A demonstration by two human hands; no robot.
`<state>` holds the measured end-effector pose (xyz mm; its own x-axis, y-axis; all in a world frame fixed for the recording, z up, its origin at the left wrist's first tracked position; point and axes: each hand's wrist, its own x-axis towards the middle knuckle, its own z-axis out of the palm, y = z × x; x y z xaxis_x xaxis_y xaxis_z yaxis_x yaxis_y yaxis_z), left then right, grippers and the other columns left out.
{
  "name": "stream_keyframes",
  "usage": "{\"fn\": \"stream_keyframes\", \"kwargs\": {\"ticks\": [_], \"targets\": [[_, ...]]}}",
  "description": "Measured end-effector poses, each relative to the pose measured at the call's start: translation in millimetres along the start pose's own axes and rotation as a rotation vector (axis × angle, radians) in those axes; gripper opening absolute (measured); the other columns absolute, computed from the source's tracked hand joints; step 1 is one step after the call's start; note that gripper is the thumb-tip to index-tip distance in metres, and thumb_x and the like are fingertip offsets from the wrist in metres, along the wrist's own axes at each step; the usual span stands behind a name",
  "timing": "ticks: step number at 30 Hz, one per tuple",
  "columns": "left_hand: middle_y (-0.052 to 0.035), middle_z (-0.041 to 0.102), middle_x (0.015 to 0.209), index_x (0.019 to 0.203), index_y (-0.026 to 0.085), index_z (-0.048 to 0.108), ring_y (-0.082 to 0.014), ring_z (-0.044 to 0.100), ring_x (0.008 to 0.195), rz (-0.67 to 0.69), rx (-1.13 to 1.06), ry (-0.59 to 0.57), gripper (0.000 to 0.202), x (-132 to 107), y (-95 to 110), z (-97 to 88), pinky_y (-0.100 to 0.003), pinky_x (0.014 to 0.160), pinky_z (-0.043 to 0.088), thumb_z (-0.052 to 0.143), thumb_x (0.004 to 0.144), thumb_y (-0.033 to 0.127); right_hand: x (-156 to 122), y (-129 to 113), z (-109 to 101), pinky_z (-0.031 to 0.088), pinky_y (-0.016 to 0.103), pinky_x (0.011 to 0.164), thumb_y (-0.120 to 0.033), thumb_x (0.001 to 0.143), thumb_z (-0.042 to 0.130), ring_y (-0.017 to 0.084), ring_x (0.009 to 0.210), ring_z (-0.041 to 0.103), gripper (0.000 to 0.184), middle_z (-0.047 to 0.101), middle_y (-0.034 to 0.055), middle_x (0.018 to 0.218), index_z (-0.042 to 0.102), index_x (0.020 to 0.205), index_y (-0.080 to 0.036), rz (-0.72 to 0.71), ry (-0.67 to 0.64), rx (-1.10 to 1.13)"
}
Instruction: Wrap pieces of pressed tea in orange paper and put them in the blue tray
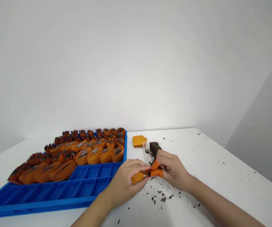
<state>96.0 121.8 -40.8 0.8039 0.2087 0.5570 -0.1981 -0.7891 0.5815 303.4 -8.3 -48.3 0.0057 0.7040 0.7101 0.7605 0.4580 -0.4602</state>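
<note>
Orange packet (137,178) — pinched by left hand (127,175); right hand (175,170) beside it — grip unclear.

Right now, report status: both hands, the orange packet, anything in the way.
Left hand pinching orange packet. Right hand close against it, grip unclear. Dark crumbs littering white table nearby; dark block just beyond right hand.

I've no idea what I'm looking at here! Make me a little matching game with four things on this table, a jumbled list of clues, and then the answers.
Things
1. Tray
2. Flat stack
3. Dark block
4. Dark flakes

Clues
A. Scattered loosely over the white table
B. Just beyond the right hand
C. Blue, divided into compartments
D. Orange

Pairs: 1-C, 2-D, 3-B, 4-A
</note>
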Motion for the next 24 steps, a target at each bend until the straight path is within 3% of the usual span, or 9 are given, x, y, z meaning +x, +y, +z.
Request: {"fn": "stream_keyframes", "kwargs": {"ticks": [6,10,13,17,21,24], "targets": [[-0.0056,0.084,0.106,0.110,0.023,0.080,-0.0245,0.077,0.097,0.004,-0.026,0.008,0.021,0.2,-1.1,2.3,-0.039,0.091,0.059,0.084,0.090,0.020,0.4,-1.3,1.2,0.025,0.029,0.054,-0.058,0.098,0.075,0.013,0.063,0.034,0.061,0.039,-0.0037,0.072,0.035,0.067,-0.023,0.025,-0.028,0.071],[-0.0035,0.084,0.103,0.109,0.024,0.080,-0.0248,0.076,0.095,-0.018,0.017,-0.067,0.019,0.7,0.2,0.3,-0.044,0.098,0.058,0.078,0.092,0.015,2.1,-2.7,1.4,0.025,0.029,0.055,-0.060,0.095,0.076,0.014,0.063,0.033,0.063,0.038,-0.0042,0.071,0.036,0.065,-0.023,0.052,-0.029,0.112],[-0.0061,0.083,0.113,0.120,0.024,0.079,-0.0238,0.076,0.105,-0.008,-0.005,-0.115,0.031,0.7,1.4,-1.3,-0.040,0.098,0.060,0.062,0.099,0.009,2.6,-3.8,1.0,0.026,0.029,0.054,-0.060,0.094,0.077,0.014,0.063,0.034,0.061,0.039,-0.0040,0.071,0.041,0.065,-0.022,0.067,-0.030,0.138],[-0.0100,0.079,0.129,0.131,0.023,0.076,-0.0230,0.074,0.119,0.013,-0.018,-0.132,0.037,-2.1,-3.6,0.6,-0.037,0.106,0.060,0.052,0.106,0.011,4.7,-0.3,-4.3,0.033,0.030,0.055,-0.065,0.097,0.072,0.015,0.064,0.041,0.052,0.043,-0.0022,0.073,0.058,0.070,-0.022,0.065,-0.049,0.133],[-0.0121,0.076,0.134,0.137,0.020,0.072,-0.0247,0.072,0.124,-0.004,0.013,-0.144,0.036,-5.8,-8.4,3.3,-0.040,0.110,0.058,0.049,0.110,0.018,8.4,16.0,-20.5,0.040,0.031,0.059,-0.054,0.109,0.055,0.017,0.066,0.047,0.043,0.051,0.0012,0.077,0.067,0.081,-0.023,0.169,0.026,-0.100],[-0.0120,0.077,0.129,0.125,0.019,0.075,-0.0252,0.072,0.119,-0.033,0.007,-0.188,0.031,-4.9,-4.8,2.9,-0.040,0.106,0.058,0.048,0.111,0.020,8.9,30.9,-36.4,0.043,0.031,0.060,-0.050,0.107,0.060,0.015,0.064,0.050,0.030,0.059,0.0017,0.086,0.072,0.094,-0.026,0.279,-0.023,-0.355]]}}
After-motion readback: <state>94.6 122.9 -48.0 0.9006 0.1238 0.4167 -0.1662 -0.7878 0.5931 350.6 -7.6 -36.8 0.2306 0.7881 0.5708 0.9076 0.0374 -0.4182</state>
